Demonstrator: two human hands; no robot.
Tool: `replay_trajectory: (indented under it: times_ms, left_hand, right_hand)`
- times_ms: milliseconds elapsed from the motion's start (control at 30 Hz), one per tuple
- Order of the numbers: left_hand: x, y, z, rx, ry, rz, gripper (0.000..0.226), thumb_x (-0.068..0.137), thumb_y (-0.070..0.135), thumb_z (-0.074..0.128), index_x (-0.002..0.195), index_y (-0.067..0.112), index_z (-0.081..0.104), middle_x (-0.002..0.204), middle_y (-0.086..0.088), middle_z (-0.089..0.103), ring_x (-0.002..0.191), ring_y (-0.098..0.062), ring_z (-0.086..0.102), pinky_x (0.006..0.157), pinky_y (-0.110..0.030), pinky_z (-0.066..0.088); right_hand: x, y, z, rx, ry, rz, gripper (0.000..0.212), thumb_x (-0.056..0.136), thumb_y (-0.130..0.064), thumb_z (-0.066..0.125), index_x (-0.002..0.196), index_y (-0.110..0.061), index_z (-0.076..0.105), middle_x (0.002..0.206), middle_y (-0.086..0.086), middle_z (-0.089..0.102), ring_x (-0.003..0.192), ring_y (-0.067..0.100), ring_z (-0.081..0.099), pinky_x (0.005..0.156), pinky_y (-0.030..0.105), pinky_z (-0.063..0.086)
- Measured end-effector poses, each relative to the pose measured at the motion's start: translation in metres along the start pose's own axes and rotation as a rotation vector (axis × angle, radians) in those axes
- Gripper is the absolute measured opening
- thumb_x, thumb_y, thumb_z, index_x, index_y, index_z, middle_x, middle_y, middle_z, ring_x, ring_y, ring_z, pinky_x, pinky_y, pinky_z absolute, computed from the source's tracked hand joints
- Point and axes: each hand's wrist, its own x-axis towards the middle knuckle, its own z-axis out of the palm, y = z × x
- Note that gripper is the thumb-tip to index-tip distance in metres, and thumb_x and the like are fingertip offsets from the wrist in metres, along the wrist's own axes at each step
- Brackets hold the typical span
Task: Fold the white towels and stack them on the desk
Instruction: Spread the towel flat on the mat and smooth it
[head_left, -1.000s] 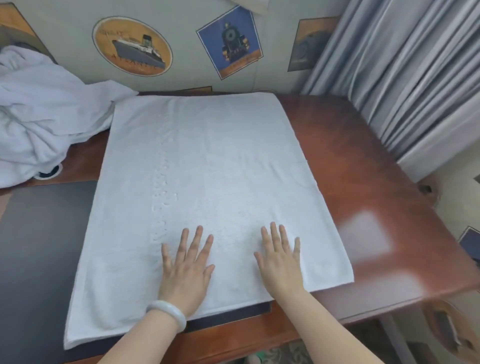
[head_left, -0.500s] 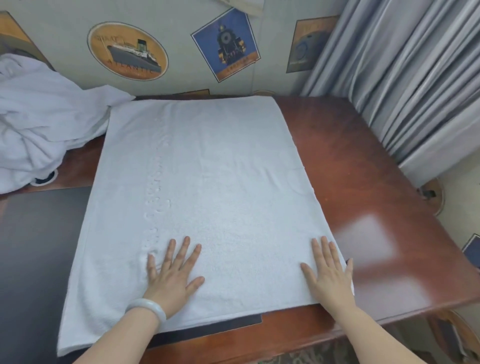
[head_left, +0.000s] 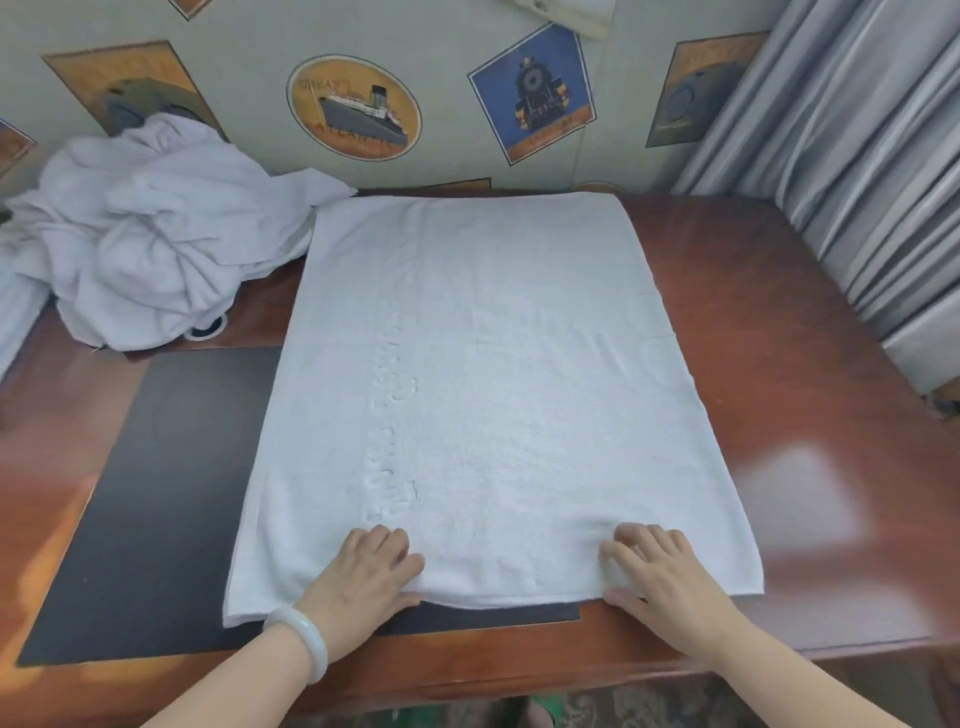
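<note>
In the head view, a white terry towel (head_left: 493, 389) is seen spread flat as a long rectangle on the glossy, reddish-brown wooden worktop (head_left: 805, 415). It reaches from the far edge to the near edge, roughly midway between the left and right edges. Its nap is fine and looped, and a raised band of lettering (head_left: 389, 415) runs lengthwise, left of its middle. Its near left part lies on a matte black rectangular mat (head_left: 156, 493), which is set along the near edge toward the left.

The near hem is grasped in two places. The left hand (head_left: 363, 577) has its fingers curled on top of the cloth with the thumb at the hem. The right hand (head_left: 670, 577) is curled likewise toward the towel's near right corner, where the cloth is slightly puckered. Each grip is closed on the hem. A smooth, pale bangle (head_left: 306, 639) is worn on the left wrist.

A heap (head_left: 156, 249) of crumpled white towels, soft and deeply creased, is piled at the far left corner and touches the flat towel's far left corner. A grey pleated curtain (head_left: 857, 156) is hung beyond the right edge. The wall (head_left: 234, 78) behind the far edge is printed with ship and locomotive pictures.
</note>
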Motion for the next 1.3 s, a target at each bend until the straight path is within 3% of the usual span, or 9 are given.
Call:
replay_trajectory:
  times_ms: [200,400,533,600,700,800,1000,1133,1300]
  left_hand:
    - [0.01,-0.009,-0.003,0.102,0.01,0.092,0.038,0.065,0.01,0.071,0.086,0.02,0.042,0.076,0.002,0.047,0.063,-0.017,0.046,0.056,-0.029,0.039]
    - [0.008,-0.033,-0.017,0.013,-0.198,-0.213,0.053,0.026,-0.008,0.054,0.072,0.019,0.059,0.074,0.002,0.051,0.059,-0.017,0.049,0.045,-0.025,0.03]
    - [0.0,-0.045,-0.044,-0.161,-0.363,-0.271,0.042,0.06,-0.007,0.062,0.08,0.028,0.052,0.077,0.015,0.036,0.07,-0.011,0.045,0.051,-0.015,0.032]
    - [0.003,-0.055,-0.065,-0.369,-0.6,-0.235,0.035,0.084,-0.003,0.046,0.081,0.032,0.047,0.08,0.012,0.035,0.07,-0.009,0.038,0.052,-0.013,0.032]
    - [0.022,-0.077,-0.102,-0.493,-0.881,-0.137,0.025,0.076,0.002,0.047,0.074,0.027,0.049,0.074,0.01,0.047,0.061,-0.005,0.04,0.056,-0.019,0.035]
    - [0.051,-0.12,-0.11,-0.488,-0.858,-0.199,0.028,0.069,0.009,0.054,0.088,0.028,0.061,0.089,0.006,0.065,0.08,-0.012,0.056,0.071,-0.028,0.045]
    - [0.091,-0.175,-0.092,-0.403,-0.211,-0.749,0.035,0.09,0.003,0.04,0.111,0.026,0.057,0.103,-0.003,0.06,0.09,-0.027,0.06,0.071,-0.031,0.048]
    - [0.092,-0.17,-0.075,0.074,-0.151,-0.786,0.055,0.096,0.013,0.039,0.149,0.017,0.027,0.153,-0.004,0.033,0.14,-0.024,0.031,0.113,-0.038,0.027]
    - [0.111,-0.098,-0.062,-0.061,-0.244,-0.464,0.067,0.105,0.035,0.032,0.156,0.026,-0.011,0.163,0.001,-0.019,0.148,-0.022,-0.022,0.12,-0.052,-0.006]
  right_hand:
    - [0.008,0.005,0.002,-0.155,0.081,-0.1,0.023,0.087,-0.02,0.041,0.103,-0.021,0.057,0.108,0.002,0.057,0.085,0.026,0.056,0.069,0.036,0.045]
    - [0.012,0.025,-0.009,-0.13,0.02,0.159,0.049,0.055,0.001,0.037,0.092,-0.018,0.06,0.093,-0.002,0.058,0.073,0.026,0.054,0.057,0.032,0.038]
    - [0.008,0.053,-0.045,0.028,-0.328,0.302,0.04,0.062,0.002,0.045,0.087,-0.026,0.058,0.086,-0.008,0.061,0.08,0.011,0.061,0.063,0.029,0.05]
    - [0.016,0.059,-0.086,0.141,-0.621,0.259,0.027,0.064,-0.002,0.04,0.077,-0.021,0.054,0.068,-0.007,0.055,0.059,0.0,0.05,0.053,0.017,0.038]
    - [0.043,0.072,-0.13,0.207,-0.894,0.17,0.028,0.062,-0.004,0.038,0.076,-0.023,0.053,0.06,-0.016,0.046,0.056,-0.001,0.042,0.054,0.021,0.034]
    - [0.082,0.109,-0.132,0.204,-0.716,0.175,0.022,0.073,-0.008,0.055,0.075,-0.03,0.055,0.073,-0.024,0.055,0.07,-0.004,0.048,0.07,0.022,0.039]
    - [0.142,0.135,-0.121,0.207,0.015,0.562,0.008,0.095,-0.025,0.058,0.089,-0.031,0.06,0.084,-0.002,0.066,0.075,0.022,0.061,0.067,0.038,0.048]
    - [0.145,0.134,-0.094,-0.082,0.002,0.634,0.03,0.089,-0.027,0.063,0.117,-0.019,0.055,0.114,0.004,0.064,0.107,0.03,0.059,0.081,0.037,0.044]
    - [0.156,0.067,-0.061,-0.111,-0.084,0.263,0.09,0.063,-0.03,0.088,0.141,-0.011,0.049,0.147,0.013,0.048,0.135,0.032,0.042,0.094,0.062,0.045]
